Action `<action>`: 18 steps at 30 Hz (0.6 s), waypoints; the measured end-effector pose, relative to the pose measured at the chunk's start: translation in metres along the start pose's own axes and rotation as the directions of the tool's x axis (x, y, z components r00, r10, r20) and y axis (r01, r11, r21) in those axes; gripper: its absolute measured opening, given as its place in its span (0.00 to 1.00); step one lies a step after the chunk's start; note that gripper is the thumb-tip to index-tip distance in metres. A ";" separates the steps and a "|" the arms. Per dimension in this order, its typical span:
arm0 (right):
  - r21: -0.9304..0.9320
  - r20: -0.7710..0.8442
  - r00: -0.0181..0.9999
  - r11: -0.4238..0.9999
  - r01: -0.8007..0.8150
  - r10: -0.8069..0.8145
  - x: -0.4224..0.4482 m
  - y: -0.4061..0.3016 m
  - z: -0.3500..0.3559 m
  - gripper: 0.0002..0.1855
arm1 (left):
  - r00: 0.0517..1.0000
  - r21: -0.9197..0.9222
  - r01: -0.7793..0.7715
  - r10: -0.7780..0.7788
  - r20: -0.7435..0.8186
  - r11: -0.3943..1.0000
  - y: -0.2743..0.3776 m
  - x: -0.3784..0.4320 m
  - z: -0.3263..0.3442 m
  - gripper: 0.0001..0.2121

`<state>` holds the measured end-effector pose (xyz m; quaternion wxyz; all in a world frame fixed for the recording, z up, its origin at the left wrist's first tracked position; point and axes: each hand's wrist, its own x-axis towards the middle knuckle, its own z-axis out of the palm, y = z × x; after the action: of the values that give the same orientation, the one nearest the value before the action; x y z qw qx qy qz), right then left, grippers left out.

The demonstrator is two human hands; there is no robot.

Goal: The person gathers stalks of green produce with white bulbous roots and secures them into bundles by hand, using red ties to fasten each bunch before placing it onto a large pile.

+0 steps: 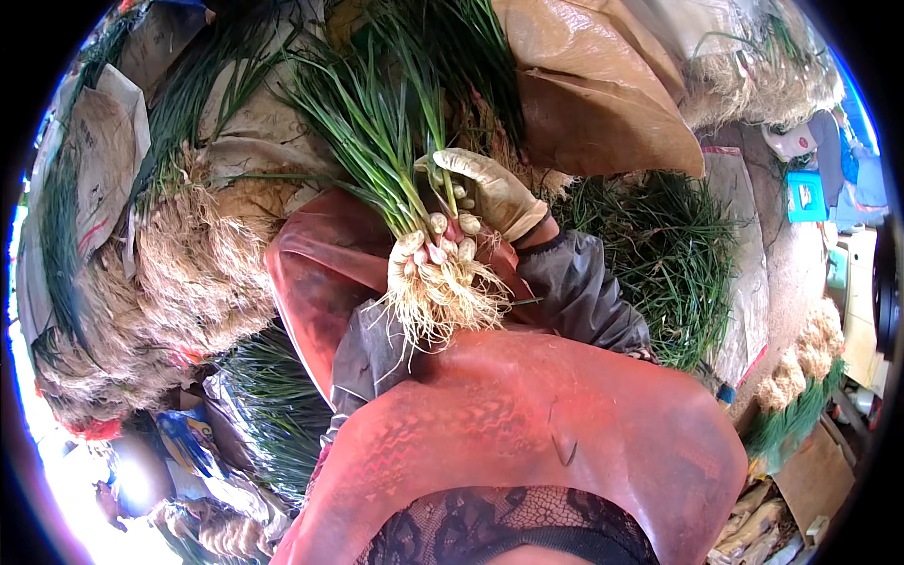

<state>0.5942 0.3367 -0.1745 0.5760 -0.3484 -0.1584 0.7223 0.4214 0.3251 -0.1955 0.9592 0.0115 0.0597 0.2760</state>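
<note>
My left hand (408, 244), in a pale glove, grips a bunch of green onions (378, 152) near their white and pinkish bulbs. Its fingertips show among the bulbs, while pale stringy roots (452, 296) hang over and hide the palm and wrist. Just to the right, my right hand (494, 189), in a soiled cream glove, closes its fingers around the stalk of a green onion (443, 152) beside the bunch. The long green leaves point away from me, and the roots lie toward my reddish waterproof apron (522, 395).
Rooted onion bundles (205, 261) are heaped at left, with sacking between them. A brown sheet (600, 106) covers part of the pile ahead. Loose green leaves (657, 268) lie at right, near a blue plastic stool (806, 196). More tied bundles (794, 388) rest farther right.
</note>
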 end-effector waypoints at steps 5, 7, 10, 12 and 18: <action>-0.388 -0.262 0.901 0.893 0.231 -0.346 -0.007 -0.015 -0.004 0.13 | 0.987 -0.013 0.086 -0.084 0.137 0.996 0.004 0.005 -0.006 0.15; -0.490 -0.205 0.946 0.863 0.121 -0.250 -0.002 -0.016 -0.008 0.18 | 0.977 -0.033 0.117 -0.109 0.183 0.993 0.008 0.005 -0.007 0.15; -0.335 -0.233 0.969 0.929 -0.158 0.081 0.004 -0.007 -0.013 0.25 | 0.981 -0.045 0.110 -0.101 0.168 0.993 0.006 0.003 -0.006 0.14; -0.171 -0.131 0.980 0.970 -0.172 0.150 0.007 0.002 -0.006 0.18 | 0.979 0.004 0.088 -0.087 0.183 0.996 0.005 0.006 -0.008 0.14; -0.986 0.006 0.735 0.120 0.119 -0.678 0.012 0.033 -0.009 0.13 | 0.984 0.030 0.008 -0.013 0.177 1.000 0.001 0.006 0.001 0.12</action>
<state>0.5756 0.3369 -0.2053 0.4395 -0.7178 -0.5104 0.1762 0.4262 0.3288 -0.1950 0.9620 0.0496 -0.0219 0.2678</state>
